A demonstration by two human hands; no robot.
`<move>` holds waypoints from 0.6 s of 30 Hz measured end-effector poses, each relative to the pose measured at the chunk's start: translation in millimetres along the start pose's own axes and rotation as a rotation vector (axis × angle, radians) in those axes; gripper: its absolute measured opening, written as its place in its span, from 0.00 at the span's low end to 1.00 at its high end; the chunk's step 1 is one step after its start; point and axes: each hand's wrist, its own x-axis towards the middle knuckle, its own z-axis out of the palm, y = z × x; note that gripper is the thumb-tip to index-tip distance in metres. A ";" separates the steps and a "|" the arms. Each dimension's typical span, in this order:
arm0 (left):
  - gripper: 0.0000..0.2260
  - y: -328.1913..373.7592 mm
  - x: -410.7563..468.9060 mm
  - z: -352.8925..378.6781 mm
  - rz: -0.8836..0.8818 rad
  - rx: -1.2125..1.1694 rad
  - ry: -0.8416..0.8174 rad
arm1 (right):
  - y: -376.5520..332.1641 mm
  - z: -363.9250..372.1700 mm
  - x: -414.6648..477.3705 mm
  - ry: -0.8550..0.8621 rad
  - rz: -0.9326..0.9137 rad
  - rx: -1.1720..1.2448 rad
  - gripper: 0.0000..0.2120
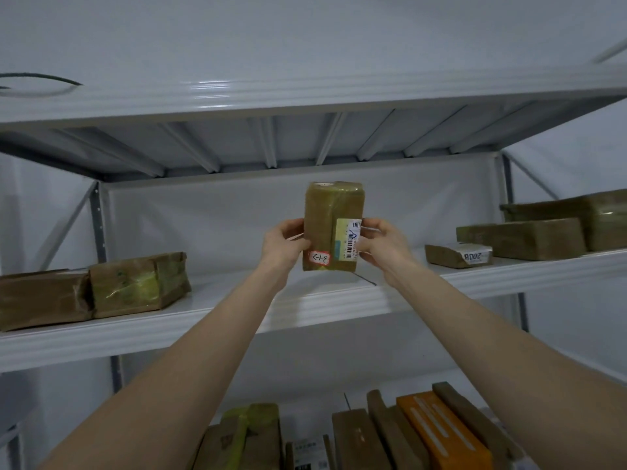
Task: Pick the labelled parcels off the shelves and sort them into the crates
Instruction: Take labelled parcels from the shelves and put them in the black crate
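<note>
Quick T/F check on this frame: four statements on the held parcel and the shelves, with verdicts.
1. The left hand and right hand grip the brown tape-wrapped parcel upright. True.
2. Its red-bordered handwritten sticker sits near the top. False: it is near the bottom edge.
3. An orange flat box stands at the view's bottom right. True.
4. The white metal middle shelf holds nothing else. False: brown parcels lie at both ends.

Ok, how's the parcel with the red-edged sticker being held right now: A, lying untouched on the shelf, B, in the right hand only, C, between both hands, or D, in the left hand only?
C: the left hand and right hand grip opposite sides of the parcel, which stands upright between them.
</note>
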 end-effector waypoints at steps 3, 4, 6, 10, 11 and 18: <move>0.22 -0.8 0.7 7.1 0.021 0.002 0.020 | -1.4 -7.5 -1.8 0.047 -0.109 -0.067 0.14; 0.23 -1.5 0.8 8.0 0.030 -0.014 0.016 | 0.0 -9.3 -0.5 0.070 -0.159 -0.084 0.12; 0.24 -2.8 -0.9 9.1 0.056 -0.067 -0.024 | 1.7 -12.8 -0.2 0.093 -0.252 -0.103 0.13; 0.21 0.5 -7.9 14.8 0.069 -0.115 -0.039 | 1.9 -18.5 -2.3 0.091 -0.400 -0.332 0.18; 0.20 1.5 -7.5 15.6 0.069 -0.119 -0.030 | 0.3 -20.0 -4.4 0.078 -0.416 -0.346 0.17; 0.23 8.5 1.7 30.4 -0.026 -0.214 -0.027 | -6.2 -30.2 -2.5 -0.162 -0.238 -0.276 0.24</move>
